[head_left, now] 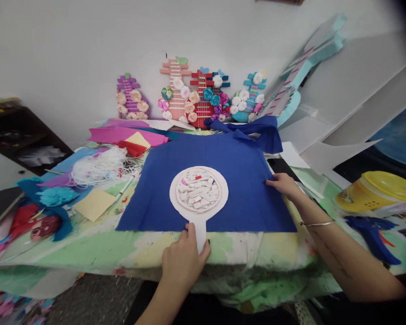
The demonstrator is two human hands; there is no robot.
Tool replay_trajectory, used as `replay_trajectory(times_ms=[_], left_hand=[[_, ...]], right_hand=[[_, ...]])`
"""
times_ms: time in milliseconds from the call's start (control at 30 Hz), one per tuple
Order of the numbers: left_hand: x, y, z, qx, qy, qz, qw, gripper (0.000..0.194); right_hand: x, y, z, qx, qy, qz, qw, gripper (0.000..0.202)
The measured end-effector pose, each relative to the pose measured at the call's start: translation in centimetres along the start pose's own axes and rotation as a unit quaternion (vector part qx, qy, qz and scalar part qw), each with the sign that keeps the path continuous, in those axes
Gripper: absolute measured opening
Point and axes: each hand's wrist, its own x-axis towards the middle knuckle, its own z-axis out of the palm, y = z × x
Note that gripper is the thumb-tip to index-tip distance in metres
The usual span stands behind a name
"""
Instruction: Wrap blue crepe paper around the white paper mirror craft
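Observation:
A white round paddle-shaped cutout (pixel 174 194) with a handle lies over the blue cloth (pixel 246 180). Small white scraps, with a few red and pink bits, fill a ring drawn on its round part. My left hand (pixel 182 253) grips the handle near the table's front edge, thumb on the right side. At the cloth's right edge is my right hand (pixel 282 185), its fingers pinching or pressing the fabric there. The undersides of those fingers are hidden.
Decorated paper guitars (pixel 203 99) lean on the wall. White yarn (pixel 98 167), a beige paper square (pixel 94 204) and coloured paper lie left. To the right are a yellow tub (pixel 379 192), a blue glue gun (pixel 372 237) and a dark phone-like object (pixel 284 168).

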Motion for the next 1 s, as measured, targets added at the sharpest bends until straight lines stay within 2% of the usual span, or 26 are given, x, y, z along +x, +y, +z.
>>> replay_trajectory(times_ms=[133,233,300,367,467,533,667,767,867,933,1000], left_hand=[[-0.3,-0.1,0.2,0.003,-0.005,0.007,1.000,0.057],[0.0,-0.9,-0.5,-0.006,-0.034,0.020,0.999,0.057],[0.8,-1.7,-1.2,-0.014,-0.030,0.024,0.999,0.050],[1.9,-2.4,-1.7,-0.033,0.031,0.041,0.998,0.043],[3.6,-2.8,-1.6,-0.073,0.145,0.108,0.981,0.034],[4.3,-2.8,-1.1,-0.093,0.164,0.151,0.970,0.029],[5.1,-2.5,0.0,-0.164,0.134,0.179,0.961,0.014],[5.6,-2.7,0.7,-0.224,0.147,0.174,0.948,0.022],[5.7,-3.1,0.9,-0.272,0.127,0.154,0.942,0.016],[5.7,-3.7,0.7,-0.305,0.109,0.148,0.934,0.008],[5.6,-4.6,0.4,-0.343,0.120,0.155,0.919,0.005]], right_hand=[[-0.3,-0.5,-0.5,0.071,-0.032,0.013,0.997,0.019],[-0.7,-1.6,-1.4,0.144,-0.080,0.012,0.986,0.024],[-0.8,-2.8,-2.2,0.197,-0.104,0.005,0.975,0.027],[-0.9,-4.7,-3.0,0.267,-0.127,-0.003,0.955,0.026],[-1.2,-8.7,-3.5,0.364,-0.164,-0.029,0.916,0.024],[-1.6,-12.1,-3.1,0.391,-0.178,-0.061,0.901,0.024],[-2.6,-19.6,0.0,0.380,-0.221,-0.110,0.891,0.013],[-3.3,-24.2,3.7,0.355,-0.263,-0.125,0.888,0.015],[-3.7,-26.6,7.5,0.310,-0.293,-0.132,0.895,0.020],[-3.7,-27.1,9.3,0.286,-0.291,-0.134,0.903,0.021],[-3.5,-27.1,10.3,0.274,-0.283,-0.134,0.909,0.021]])
